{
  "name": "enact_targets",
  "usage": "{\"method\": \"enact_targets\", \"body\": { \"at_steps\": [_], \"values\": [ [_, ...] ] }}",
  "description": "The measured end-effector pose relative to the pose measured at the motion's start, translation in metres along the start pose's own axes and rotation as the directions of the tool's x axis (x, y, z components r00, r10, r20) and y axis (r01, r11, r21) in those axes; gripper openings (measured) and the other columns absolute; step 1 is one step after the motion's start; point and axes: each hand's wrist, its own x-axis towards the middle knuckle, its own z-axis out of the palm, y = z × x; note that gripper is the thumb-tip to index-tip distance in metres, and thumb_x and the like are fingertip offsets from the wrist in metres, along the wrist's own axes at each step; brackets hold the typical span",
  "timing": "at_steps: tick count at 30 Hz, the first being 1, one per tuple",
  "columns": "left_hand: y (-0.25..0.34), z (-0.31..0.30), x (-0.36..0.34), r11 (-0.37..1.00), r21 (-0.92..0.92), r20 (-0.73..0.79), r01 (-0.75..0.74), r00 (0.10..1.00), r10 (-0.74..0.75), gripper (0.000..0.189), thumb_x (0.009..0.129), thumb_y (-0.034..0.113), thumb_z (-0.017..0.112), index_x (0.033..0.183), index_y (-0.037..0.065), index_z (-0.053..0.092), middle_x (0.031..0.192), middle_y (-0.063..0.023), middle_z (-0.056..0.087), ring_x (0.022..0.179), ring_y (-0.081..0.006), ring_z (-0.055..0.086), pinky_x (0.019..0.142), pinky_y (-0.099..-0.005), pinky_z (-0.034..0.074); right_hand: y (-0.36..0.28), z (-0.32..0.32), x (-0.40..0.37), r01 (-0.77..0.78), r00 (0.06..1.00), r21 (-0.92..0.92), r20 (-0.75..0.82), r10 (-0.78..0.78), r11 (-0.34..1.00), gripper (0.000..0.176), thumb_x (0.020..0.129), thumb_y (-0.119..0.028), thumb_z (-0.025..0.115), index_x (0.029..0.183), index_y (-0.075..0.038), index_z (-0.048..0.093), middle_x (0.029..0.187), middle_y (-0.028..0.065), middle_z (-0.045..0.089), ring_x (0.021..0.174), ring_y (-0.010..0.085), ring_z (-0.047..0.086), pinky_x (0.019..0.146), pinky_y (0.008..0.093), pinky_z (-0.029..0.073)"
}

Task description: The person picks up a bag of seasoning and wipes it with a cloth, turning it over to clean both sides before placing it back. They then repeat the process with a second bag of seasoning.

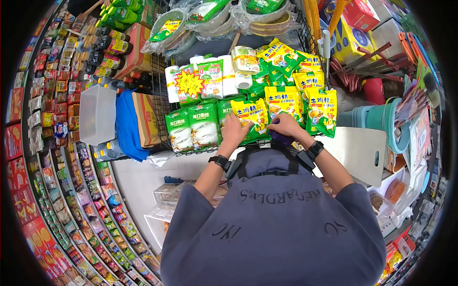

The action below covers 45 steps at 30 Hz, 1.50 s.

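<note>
My left hand (234,129) has its fingers bent on the left edge of a yellow-and-green chicken seasoning packet (251,117), at the front of a black wire rack. At that packet's right edge, the thumb and fingers of my right hand (287,126) are drawn together. Just behind my right hand stands another seasoning packet (281,101), with one more packet (322,113) to its right. Left of my left hand are green-and-white vermicelli bags (203,125) in a row. Something purple (281,138) shows partly below my right hand.
White paper rolls (229,76) and piled seasoning packets (281,57) fill the rack's back. Plastic-wrapped bowls (210,19) lie beyond. A white board (355,152) and teal buckets (391,119) are on the right. Left are a clear bin (97,114), cardboard boxes (147,117) and stocked shelves (62,100).
</note>
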Motion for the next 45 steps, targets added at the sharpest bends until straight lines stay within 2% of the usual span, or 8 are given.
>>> {"method": "enact_targets", "body": {
  "at_steps": [1, 3, 4, 12, 24, 31, 38, 45],
  "values": [
    [0.0, -0.004, 0.001, 1.0, 0.004, 0.003, -0.01, 1.0, 0.01, 0.092, 0.08, 0.055, 0.083, 0.139, -0.006, 0.047, 0.149, -0.0329, 0.046, 0.133, -0.0427, 0.054, 0.1, -0.0517, 0.051, -0.001, -0.002, -0.008, -0.003, 0.999, 0.024, -0.034, 0.004, 1.0, 0.048, 0.079, -0.047, 0.081, 0.099, -0.003, 0.081, 0.096, 0.0169, 0.078, 0.09, 0.0313, 0.075, 0.084, 0.0398, 0.058],
    [-0.003, -0.005, 0.007, 0.857, 0.292, -0.311, -0.424, 0.806, 0.504, 0.11, 0.077, 0.06, 0.084, 0.153, -0.003, 0.037, 0.161, -0.03, 0.03, 0.151, -0.0465, 0.03, 0.118, -0.0559, 0.034, 0.007, -0.002, -0.014, 0.018, 0.996, 0.032, -0.084, -0.015, 0.999, 0.043, 0.081, -0.044, 0.08, 0.099, -0.005, 0.081, 0.096, 0.0164, 0.078, 0.093, 0.0296, 0.075, 0.087, 0.0388, 0.057],
    [-0.003, -0.001, 0.014, 0.834, 0.251, -0.216, -0.491, 0.812, 0.543, 0.117, 0.079, 0.068, 0.077, 0.164, 0.006, 0.025, 0.167, -0.0273, 0.02, 0.157, -0.047, 0.011, 0.125, -0.0609, 0.014, 0.011, -0.004, -0.019, 0.029, 0.995, 0.088, -0.101, -0.02, 0.996, 0.041, 0.083, -0.043, 0.079, 0.099, -0.005, 0.081, 0.097, 0.016, 0.078, 0.093, 0.0288, 0.075, 0.087, 0.0383, 0.057],
    [-0.003, 0.056, 0.036, 0.779, 0.242, -0.117, -0.579, 0.78, 0.615, 0.102, 0.09, 0.068, 0.064, 0.166, 0.014, 0.023, 0.171, -0.026, 0.009, 0.157, -0.0517, 0.0, 0.12, -0.0732, 0.002, 0.019, -0.014, -0.061, 0.02, 0.969, 0.225, -0.246, 0.037, 0.974, 0.037, 0.085, -0.038, 0.078, 0.098, -0.003, 0.081, 0.094, 0.0164, 0.078, 0.089, 0.028, 0.076, 0.085, 0.0366, 0.058],
    [0.01, 0.066, 0.035, 0.79, 0.226, -0.2, -0.569, 0.767, 0.61, 0.1, 0.09, 0.067, 0.064, 0.165, 0.014, 0.026, 0.169, -0.0281, 0.014, 0.156, -0.0524, 0.004, 0.119, -0.0745, 0.003, 0.027, -0.024, -0.077, 0.072, 0.971, 0.305, -0.241, 0.004, 0.95, 0.036, 0.087, -0.033, 0.079, 0.1, 0.0, 0.079, 0.092, 0.0148, 0.078, 0.086, 0.0231, 0.075, 0.084, 0.0341, 0.056],
    [0.06, 0.044, 0.024, 0.747, 0.253, -0.171, -0.614, 0.732, 0.66, 0.115, 0.083, 0.07, 0.069, 0.155, -0.012, 0.032, 0.162, -0.032, 0.029, 0.156, -0.049, 0.014, 0.126, -0.0609, 0.01, 0.053, -0.033, -0.082, 0.014, 0.976, 0.396, -0.203, 0.073, 0.918, 0.039, 0.087, -0.034, 0.079, 0.107, 0.0, 0.078, 0.101, 0.0142, 0.078, 0.095, 0.0216, 0.073, 0.09, 0.0336, 0.055],
    [0.101, 0.071, 0.018, 0.594, 0.262, 0.035, -0.76, 0.623, 0.782, 0.117, 0.068, 0.05, 0.091, 0.16, 0.007, 0.032, 0.163, -0.0326, 0.026, 0.153, -0.051, 0.023, 0.123, -0.0643, 0.02, 0.062, -0.039, -0.088, -0.142, 0.97, 0.679, -0.05, 0.238, 0.721, 0.081, 0.085, -0.031, 0.082, 0.144, 0.015, 0.05, 0.128, 0.0227, 0.067, 0.117, 0.0236, 0.065, 0.095, 0.0318, 0.053],
    [0.103, 0.084, 0.02, 0.61, 0.223, 0.057, -0.76, 0.635, 0.77, 0.098, 0.077, 0.022, 0.084, 0.161, 0.015, 0.032, 0.163, -0.0284, 0.03, 0.151, -0.0495, 0.029, 0.119, -0.0649, 0.029, 0.056, -0.036, -0.063, -0.106, 0.994, 0.79, 0.071, 0.082, 0.604, 0.067, 0.09, -0.022, 0.079, 0.14, 0.011, 0.051, 0.124, 0.0155, 0.069, 0.107, 0.0168, 0.068, 0.091, 0.0301, 0.054]
  ]
}}
